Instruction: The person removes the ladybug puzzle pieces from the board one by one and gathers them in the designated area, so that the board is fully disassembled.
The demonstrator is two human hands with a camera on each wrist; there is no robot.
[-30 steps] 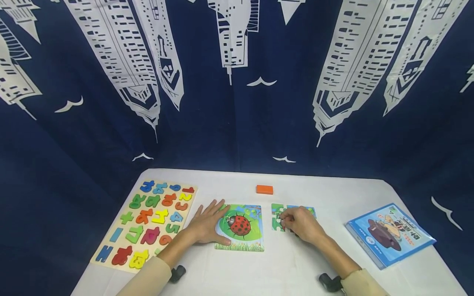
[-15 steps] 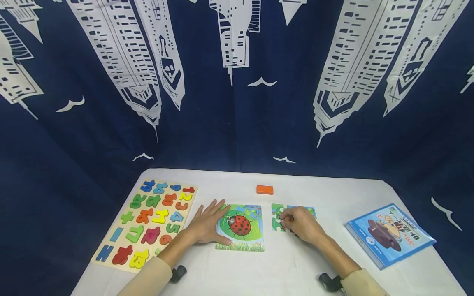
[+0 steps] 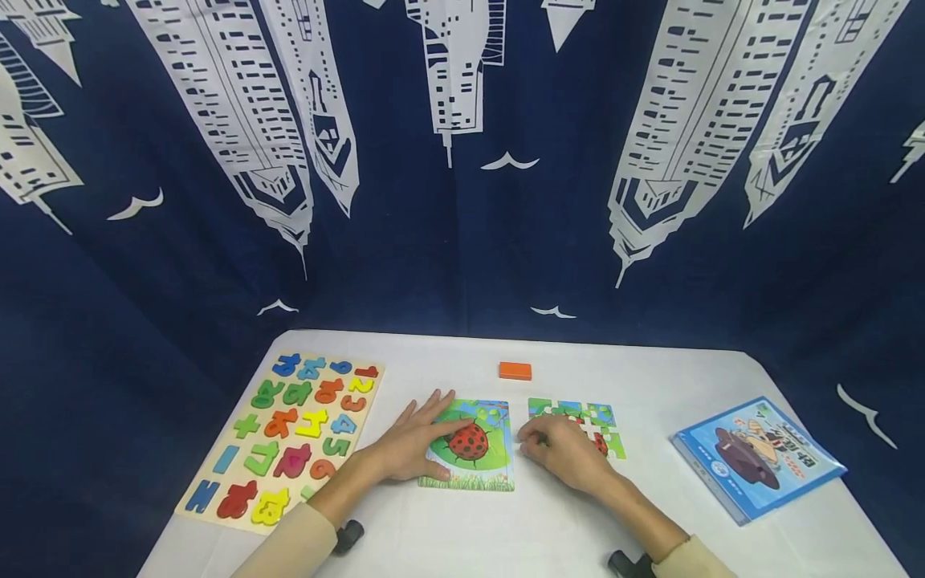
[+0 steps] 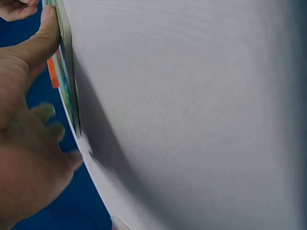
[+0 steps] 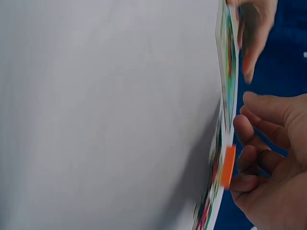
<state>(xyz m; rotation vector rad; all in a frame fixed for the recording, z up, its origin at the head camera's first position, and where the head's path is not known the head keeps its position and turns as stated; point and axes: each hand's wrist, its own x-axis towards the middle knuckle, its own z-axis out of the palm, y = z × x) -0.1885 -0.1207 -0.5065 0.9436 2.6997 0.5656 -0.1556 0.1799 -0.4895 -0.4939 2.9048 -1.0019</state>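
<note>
A square ladybug picture board (image 3: 487,466) lies flat before me. My left hand (image 3: 406,446) is spread over its left side, index finger stretched across the ladybug. The left wrist view shows the thumb on the board's edge. Right of the board are ladybug jigsaw pieces (image 3: 614,446), partly joined, with white gaps between them. My right hand (image 3: 567,454) hovers between board and pieces, covering some of the pieces. In the right wrist view its fingers (image 5: 244,127) are loosely bent, thumb apart, and no piece shows between them.
A wooden number board (image 3: 229,432) with several coloured pieces stands at the left. An orange block (image 3: 515,371) lies behind the picture board. At the right is a blue boxed book or package (image 3: 759,457). A dark patterned curtain (image 3: 462,265) hangs behind the white table (image 3: 448,538).
My right hand has moved left off the jigsaw pieces towards the picture board, uncovering several pieces. My left hand has shifted slightly right, its index finger now reaching over the ladybug.
</note>
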